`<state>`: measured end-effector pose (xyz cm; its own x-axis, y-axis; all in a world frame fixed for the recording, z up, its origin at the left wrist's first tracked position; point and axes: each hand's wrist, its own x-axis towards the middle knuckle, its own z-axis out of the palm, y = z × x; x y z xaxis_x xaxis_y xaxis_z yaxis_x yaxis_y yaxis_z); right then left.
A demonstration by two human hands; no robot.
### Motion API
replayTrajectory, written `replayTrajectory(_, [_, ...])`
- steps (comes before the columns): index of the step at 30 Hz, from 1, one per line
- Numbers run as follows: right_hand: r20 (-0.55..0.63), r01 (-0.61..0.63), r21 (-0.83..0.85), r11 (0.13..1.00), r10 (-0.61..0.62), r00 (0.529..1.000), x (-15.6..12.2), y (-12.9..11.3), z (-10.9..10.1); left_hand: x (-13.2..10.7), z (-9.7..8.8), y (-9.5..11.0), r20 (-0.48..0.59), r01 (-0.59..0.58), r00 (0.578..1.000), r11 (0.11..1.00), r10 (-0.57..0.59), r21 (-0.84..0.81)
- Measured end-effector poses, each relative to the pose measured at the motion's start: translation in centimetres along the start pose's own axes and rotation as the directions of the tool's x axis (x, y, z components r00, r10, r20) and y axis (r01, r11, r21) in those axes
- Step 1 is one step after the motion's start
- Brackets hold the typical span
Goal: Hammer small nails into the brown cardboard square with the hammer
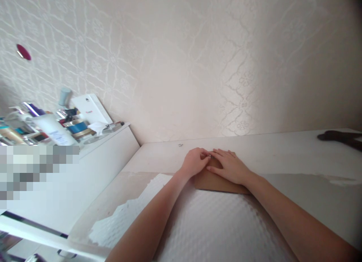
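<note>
A flat brown cardboard piece (215, 182) lies on the white table (283, 152), against the far end of a white bubble-wrap sheet (209, 224). My left hand (194, 162) rests on its far left corner with fingers curled in a pinch at the edge. My right hand (230, 165) lies flat on top of the cardboard, fingers stretched out toward the left hand, fingertips almost touching it.
A patterned wall (181, 58) rises just behind the table. To the left, a lower white shelf (113, 137) holds several bottles, jars and a white box (90, 109). A dark object (339, 137) lies at the table's far right.
</note>
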<state>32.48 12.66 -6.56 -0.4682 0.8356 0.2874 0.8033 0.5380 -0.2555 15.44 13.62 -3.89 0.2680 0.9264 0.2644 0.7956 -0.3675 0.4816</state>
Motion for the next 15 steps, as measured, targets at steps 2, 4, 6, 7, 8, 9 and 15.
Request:
replayTrajectory(2, [-0.003, 0.002, 0.001, 1.0, -0.002, 1.0, 0.0, 0.0, 0.01, -0.11, 0.12, 0.16, -0.001, 0.017, 1.0, 0.999, -0.017, 0.027])
replayTrajectory(4, [-0.002, 0.002, 0.001, 1.0, -0.002, 1.0, 0.0, 0.0, 0.01, -0.11, 0.05, 0.14, -0.006, 0.036, 0.999, 0.998, -0.035, 0.049])
replayTrajectory(6, [0.006, -0.002, -0.001, 1.0, 0.002, 1.0, 0.0, 0.02, 0.02, -0.09, -0.04, 0.13, -0.004, 0.031, 1.0, 0.998, -0.03, 0.058])
replayTrajectory(7, [0.01, -0.004, -0.002, 1.0, 0.004, 1.0, 0.0, 0.02, 0.03, -0.1, -0.07, 0.16, -0.004, 0.022, 1.0, 0.998, -0.022, 0.062])
replayTrajectory(8, [0.012, -0.005, -0.003, 1.0, 0.005, 1.0, 0.0, 0.03, 0.03, -0.12, -0.06, 0.22, -0.005, 0.015, 1.0, 0.998, -0.015, 0.066])
replayTrajectory(9, [0.013, -0.005, -0.003, 1.0, 0.005, 1.0, 0.0, 0.02, 0.03, -0.16, -0.04, 0.29, -0.007, 0.01, 1.0, 0.997, -0.009, 0.071])
replayTrajectory(15, [0.001, -0.009, -0.002, 1.0, 0.009, 1.0, -0.04, -0.09, -0.09, -0.38, 0.17, 0.57, -0.01, 0.034, 0.999, 0.995, -0.033, 0.095])
